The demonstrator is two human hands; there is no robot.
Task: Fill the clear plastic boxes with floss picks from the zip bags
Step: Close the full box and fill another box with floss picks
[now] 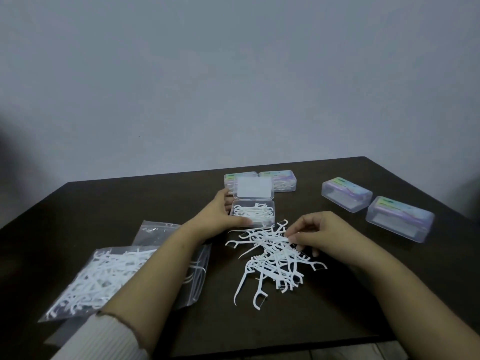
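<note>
Beside the loose white floss-pick pile, the left hand grips the open clear plastic box, steadying it, while right hand fingertips pinch picks for loading.

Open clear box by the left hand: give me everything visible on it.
The open clear box is a small, shallow rectangular case of transparent plastic with rounded corners. Its hinged lid stands tilted back at the far side, showing a pale rectangular panel. The base sits flat on the dark table and holds a loose layer of white floss picks, not yet full. The left hand holds its left side, thumb along the near edge. Two closed boxes sit right behind it; the loose pick pile lies just in front.
</note>
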